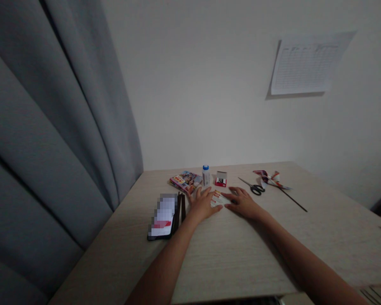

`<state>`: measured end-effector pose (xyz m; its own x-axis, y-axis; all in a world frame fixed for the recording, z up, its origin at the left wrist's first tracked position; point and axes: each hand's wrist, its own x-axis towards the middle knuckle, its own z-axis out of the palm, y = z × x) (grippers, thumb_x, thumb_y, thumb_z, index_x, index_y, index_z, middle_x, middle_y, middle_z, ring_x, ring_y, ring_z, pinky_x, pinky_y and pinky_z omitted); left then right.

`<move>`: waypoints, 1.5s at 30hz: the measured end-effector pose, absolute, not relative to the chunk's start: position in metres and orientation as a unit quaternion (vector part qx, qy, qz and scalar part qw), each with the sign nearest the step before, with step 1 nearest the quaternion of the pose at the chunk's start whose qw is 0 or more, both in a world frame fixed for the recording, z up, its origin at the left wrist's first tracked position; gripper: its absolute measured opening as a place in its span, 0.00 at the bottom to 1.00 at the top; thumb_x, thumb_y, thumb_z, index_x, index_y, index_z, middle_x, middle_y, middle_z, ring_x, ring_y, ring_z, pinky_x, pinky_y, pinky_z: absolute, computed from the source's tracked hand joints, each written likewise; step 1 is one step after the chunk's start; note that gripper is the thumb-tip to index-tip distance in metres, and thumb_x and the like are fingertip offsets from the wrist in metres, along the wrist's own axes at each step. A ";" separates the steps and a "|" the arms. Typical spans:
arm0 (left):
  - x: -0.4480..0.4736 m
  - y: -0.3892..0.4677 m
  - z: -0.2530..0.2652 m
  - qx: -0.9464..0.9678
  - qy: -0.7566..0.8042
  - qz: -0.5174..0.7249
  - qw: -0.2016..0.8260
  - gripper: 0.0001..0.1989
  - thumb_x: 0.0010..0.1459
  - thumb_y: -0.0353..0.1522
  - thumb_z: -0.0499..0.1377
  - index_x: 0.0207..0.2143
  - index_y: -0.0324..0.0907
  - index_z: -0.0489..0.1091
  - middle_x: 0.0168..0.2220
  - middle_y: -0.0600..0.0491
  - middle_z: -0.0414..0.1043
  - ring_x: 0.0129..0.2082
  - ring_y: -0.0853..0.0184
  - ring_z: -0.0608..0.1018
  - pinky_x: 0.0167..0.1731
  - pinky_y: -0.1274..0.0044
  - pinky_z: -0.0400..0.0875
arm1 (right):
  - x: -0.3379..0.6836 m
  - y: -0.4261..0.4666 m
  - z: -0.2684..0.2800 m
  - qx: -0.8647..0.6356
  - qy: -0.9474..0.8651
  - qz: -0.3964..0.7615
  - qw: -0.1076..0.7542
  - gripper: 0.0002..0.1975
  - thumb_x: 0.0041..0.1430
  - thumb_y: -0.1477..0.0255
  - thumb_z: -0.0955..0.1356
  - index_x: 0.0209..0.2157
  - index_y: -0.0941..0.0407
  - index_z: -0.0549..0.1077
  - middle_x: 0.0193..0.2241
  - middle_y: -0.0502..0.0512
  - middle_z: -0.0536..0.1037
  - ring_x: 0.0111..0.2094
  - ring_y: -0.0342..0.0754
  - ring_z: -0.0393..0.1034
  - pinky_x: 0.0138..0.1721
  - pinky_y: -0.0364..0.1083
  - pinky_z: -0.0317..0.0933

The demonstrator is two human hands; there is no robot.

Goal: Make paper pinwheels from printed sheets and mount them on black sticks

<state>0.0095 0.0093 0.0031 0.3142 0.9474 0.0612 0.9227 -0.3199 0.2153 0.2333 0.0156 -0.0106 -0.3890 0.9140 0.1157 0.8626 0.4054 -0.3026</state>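
A small printed paper sheet (219, 199), white with coloured marks, lies on the table between my hands. My left hand (203, 206) rests over its left side with fingers spread. On the opposite side, my right hand (243, 204) has its fingers stretched out, with the tips at the sheet's right edge. Both hands partly hide the sheet. Just beyond them stand a clear bottle with a blue cap (206, 176) and a small red box (221, 181) with its lid raised. Dark thin sticks (183, 206) lie left of my left hand.
A phone with a lit screen (161, 216) lies at the left, with colourful booklets (186, 181) behind. Black-handled scissors (256, 189) and a paper pinwheel (271, 180) on a dark stick lie right. A wall closes off the back; a grey curtain (66, 106) hangs left.
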 end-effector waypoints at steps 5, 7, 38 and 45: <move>0.004 0.007 0.009 0.795 0.592 0.078 0.103 0.37 0.54 0.61 0.52 0.65 0.66 0.54 0.71 0.60 0.44 0.70 0.40 0.40 0.57 0.36 0.30 | 0.235 0.017 -0.011 -0.539 -0.825 0.104 0.135 0.28 0.62 0.54 0.65 0.63 0.41 0.64 0.66 0.57 0.58 0.65 0.62 0.49 0.64 0.60 0.44; 0.003 0.006 0.011 0.791 0.598 0.068 0.111 0.37 0.54 0.61 0.51 0.65 0.67 0.53 0.72 0.59 0.43 0.70 0.40 0.39 0.56 0.36 0.29 | 0.235 0.017 -0.012 -0.540 -0.824 0.106 0.136 0.28 0.62 0.54 0.65 0.63 0.40 0.64 0.66 0.57 0.58 0.66 0.63 0.48 0.64 0.61 0.43; 0.016 -0.015 -0.002 0.848 0.522 0.079 0.047 0.29 0.67 0.46 0.40 0.70 0.58 0.43 0.72 0.61 0.38 0.71 0.51 0.37 0.59 0.38 0.25 | 0.231 0.013 -0.003 -0.543 -0.824 0.107 0.119 0.28 0.62 0.55 0.65 0.63 0.41 0.62 0.67 0.57 0.56 0.67 0.62 0.46 0.64 0.60 0.43; 0.013 -0.013 -0.006 0.823 0.561 0.033 0.083 0.34 0.65 0.53 0.35 0.70 0.56 0.38 0.72 0.61 0.33 0.71 0.48 0.35 0.57 0.37 0.25 | 0.229 0.010 0.001 -0.548 -0.822 0.106 0.115 0.28 0.63 0.56 0.64 0.64 0.41 0.62 0.67 0.58 0.57 0.67 0.62 0.47 0.64 0.60 0.44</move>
